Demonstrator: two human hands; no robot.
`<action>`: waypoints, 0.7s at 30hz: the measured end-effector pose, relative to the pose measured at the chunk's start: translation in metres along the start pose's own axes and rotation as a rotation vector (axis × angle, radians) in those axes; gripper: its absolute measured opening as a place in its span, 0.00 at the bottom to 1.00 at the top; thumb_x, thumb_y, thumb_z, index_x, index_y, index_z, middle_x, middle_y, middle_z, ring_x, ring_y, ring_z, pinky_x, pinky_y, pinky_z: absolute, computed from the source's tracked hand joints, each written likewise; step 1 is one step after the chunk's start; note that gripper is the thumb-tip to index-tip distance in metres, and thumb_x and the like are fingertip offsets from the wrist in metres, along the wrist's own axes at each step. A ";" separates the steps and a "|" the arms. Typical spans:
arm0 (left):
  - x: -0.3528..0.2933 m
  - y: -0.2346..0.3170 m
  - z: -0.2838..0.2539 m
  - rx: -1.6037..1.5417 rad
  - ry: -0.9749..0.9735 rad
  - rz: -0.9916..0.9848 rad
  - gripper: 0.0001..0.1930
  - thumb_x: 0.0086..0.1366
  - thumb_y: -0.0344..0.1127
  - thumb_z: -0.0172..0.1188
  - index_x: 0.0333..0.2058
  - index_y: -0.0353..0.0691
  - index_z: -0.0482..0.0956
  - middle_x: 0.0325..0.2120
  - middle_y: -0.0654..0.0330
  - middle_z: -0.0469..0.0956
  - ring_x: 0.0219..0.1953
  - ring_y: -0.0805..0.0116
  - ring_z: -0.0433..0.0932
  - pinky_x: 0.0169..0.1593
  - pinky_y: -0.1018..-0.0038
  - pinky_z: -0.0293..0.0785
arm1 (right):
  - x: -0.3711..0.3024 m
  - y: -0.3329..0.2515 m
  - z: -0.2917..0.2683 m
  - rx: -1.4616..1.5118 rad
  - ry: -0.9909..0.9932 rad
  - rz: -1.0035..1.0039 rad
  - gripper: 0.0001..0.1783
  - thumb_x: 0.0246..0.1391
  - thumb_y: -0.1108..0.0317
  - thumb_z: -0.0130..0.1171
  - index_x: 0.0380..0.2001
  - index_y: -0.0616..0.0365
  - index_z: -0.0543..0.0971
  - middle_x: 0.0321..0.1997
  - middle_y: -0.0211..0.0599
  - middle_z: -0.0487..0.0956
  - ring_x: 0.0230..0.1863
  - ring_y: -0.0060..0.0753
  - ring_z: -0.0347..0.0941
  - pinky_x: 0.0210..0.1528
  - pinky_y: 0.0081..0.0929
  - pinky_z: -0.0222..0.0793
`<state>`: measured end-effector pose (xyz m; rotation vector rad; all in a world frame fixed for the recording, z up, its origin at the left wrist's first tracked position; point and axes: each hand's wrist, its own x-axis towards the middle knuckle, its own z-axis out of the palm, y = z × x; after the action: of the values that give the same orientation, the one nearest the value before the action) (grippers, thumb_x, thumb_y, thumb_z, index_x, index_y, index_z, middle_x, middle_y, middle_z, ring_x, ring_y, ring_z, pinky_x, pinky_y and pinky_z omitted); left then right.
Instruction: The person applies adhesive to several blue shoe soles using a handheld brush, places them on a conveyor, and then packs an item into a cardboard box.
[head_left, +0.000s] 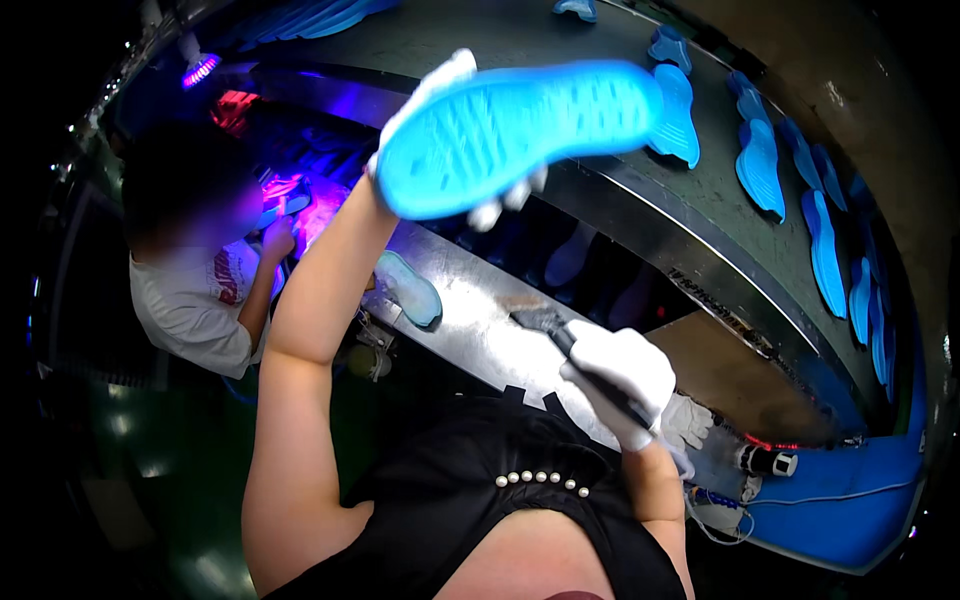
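One bright blue, ridged sole (520, 135)

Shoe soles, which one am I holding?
The bright-blue shoe sole in your left hand, grooved side showing; other blue soles lie on the conveyor belt.

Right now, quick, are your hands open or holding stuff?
Left hand: holding a blue shoe sole.
Right hand: closed, holding a black-handled brush.

White-gloved hands (622, 375), black top (430, 455), curved row of pearly white beads (541, 477) near the neckline (530, 509), bare arms (292, 420)
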<state>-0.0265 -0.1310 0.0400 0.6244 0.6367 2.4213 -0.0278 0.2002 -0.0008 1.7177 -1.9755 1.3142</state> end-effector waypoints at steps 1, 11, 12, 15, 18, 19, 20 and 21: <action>0.006 0.002 -0.006 -0.130 0.009 0.124 0.44 0.66 0.65 0.41 0.66 0.30 0.48 0.59 0.29 0.57 0.52 0.40 0.72 0.42 0.48 0.77 | 0.000 0.000 0.001 0.032 0.044 0.058 0.17 0.35 0.78 0.73 0.33 0.58 0.82 0.36 0.48 0.83 0.30 0.35 0.78 0.33 0.23 0.73; 0.028 -0.022 -0.023 1.875 0.966 0.688 0.19 0.63 0.40 0.60 0.46 0.31 0.77 0.39 0.49 0.75 0.36 0.63 0.77 0.38 0.73 0.74 | -0.050 0.018 -0.002 0.152 0.451 0.330 0.15 0.44 0.72 0.72 0.34 0.67 0.79 0.36 0.48 0.83 0.34 0.35 0.79 0.39 0.27 0.74; 0.034 -0.015 -0.024 2.450 0.878 0.830 0.17 0.62 0.33 0.61 0.49 0.31 0.77 0.47 0.47 0.72 0.45 0.60 0.76 0.49 0.70 0.74 | -0.052 0.016 -0.001 0.161 0.483 0.362 0.15 0.44 0.72 0.71 0.34 0.68 0.79 0.36 0.48 0.82 0.34 0.34 0.79 0.40 0.26 0.73; 0.069 0.005 -0.025 2.091 1.495 0.293 0.41 0.59 0.58 0.59 0.62 0.32 0.61 0.58 0.40 0.62 0.60 0.44 0.64 0.61 0.59 0.62 | -0.055 0.014 0.002 0.176 0.500 0.393 0.14 0.44 0.73 0.70 0.34 0.69 0.79 0.36 0.47 0.82 0.33 0.32 0.78 0.40 0.25 0.73; 0.080 0.018 -0.047 2.168 1.426 -0.016 0.47 0.59 0.65 0.50 0.65 0.32 0.54 0.61 0.43 0.61 0.63 0.49 0.62 0.64 0.62 0.59 | -0.058 0.013 0.004 0.154 0.410 0.406 0.14 0.47 0.73 0.68 0.37 0.67 0.77 0.38 0.47 0.82 0.36 0.32 0.78 0.43 0.25 0.72; 0.080 0.017 -0.057 2.213 1.439 0.032 0.45 0.60 0.64 0.50 0.65 0.33 0.55 0.62 0.44 0.62 0.64 0.50 0.63 0.65 0.63 0.58 | -0.060 0.015 0.003 0.118 0.349 0.378 0.15 0.50 0.73 0.67 0.39 0.65 0.75 0.40 0.48 0.81 0.39 0.32 0.77 0.45 0.25 0.71; 0.076 0.020 -0.064 2.166 1.418 0.148 0.44 0.61 0.63 0.51 0.65 0.33 0.55 0.61 0.44 0.63 0.64 0.50 0.63 0.65 0.63 0.58 | -0.060 0.017 0.005 0.127 0.356 0.391 0.15 0.50 0.73 0.67 0.39 0.65 0.75 0.40 0.48 0.81 0.39 0.32 0.77 0.46 0.26 0.71; 0.073 0.023 -0.068 2.118 1.386 0.256 0.44 0.62 0.62 0.51 0.64 0.32 0.56 0.61 0.44 0.63 0.64 0.51 0.62 0.65 0.64 0.58 | -0.060 0.018 0.007 0.135 0.368 0.409 0.15 0.50 0.73 0.67 0.39 0.65 0.75 0.40 0.48 0.81 0.40 0.33 0.77 0.46 0.26 0.71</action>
<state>-0.1270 -0.1243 0.0206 -0.6288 3.6185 0.8924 -0.0230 0.2348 -0.0537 1.0396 -2.1136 1.7805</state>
